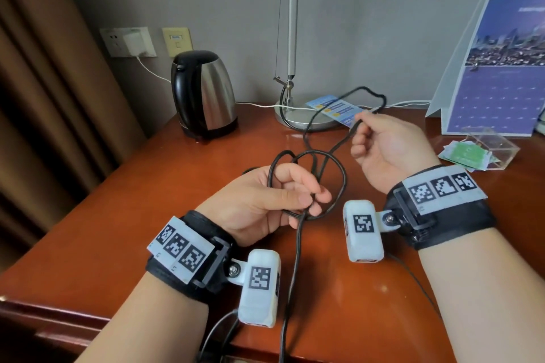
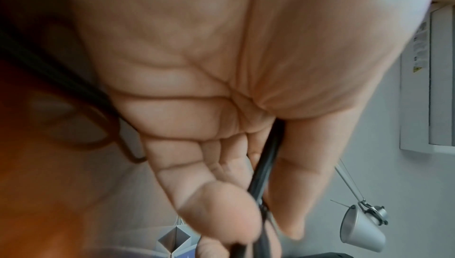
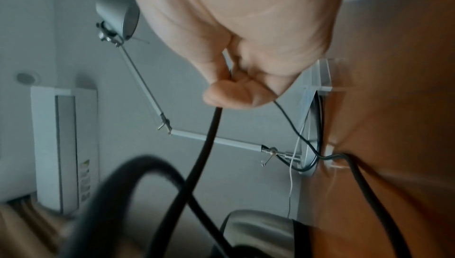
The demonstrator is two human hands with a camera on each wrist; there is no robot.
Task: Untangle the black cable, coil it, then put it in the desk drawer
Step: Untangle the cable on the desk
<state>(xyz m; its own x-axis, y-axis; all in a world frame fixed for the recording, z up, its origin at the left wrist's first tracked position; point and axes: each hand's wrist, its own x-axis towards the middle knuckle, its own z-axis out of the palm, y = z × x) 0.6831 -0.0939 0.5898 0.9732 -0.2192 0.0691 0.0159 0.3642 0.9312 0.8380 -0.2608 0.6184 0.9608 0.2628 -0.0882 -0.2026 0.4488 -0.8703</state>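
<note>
The reddish wooden desk (image 1: 124, 215) spreads under both forearms, with a desk calendar (image 1: 498, 62) standing at its back right, a steel kettle (image 1: 203, 91) back left and a lamp base (image 1: 300, 118) between them. Above the middle of the desk the black cable (image 1: 339, 162) hangs in loose crossing loops, one strand dropping past the near edge. The left hand (image 1: 265, 200) lies palm-up, fingers curled through the loops, thumb and forefinger pinching where strands cross. The right hand (image 1: 389, 144) is raised farther back, palm turned inward, fingers curled, pinching a single strand (image 3: 209, 137) that arcs on toward the lamp
</note>
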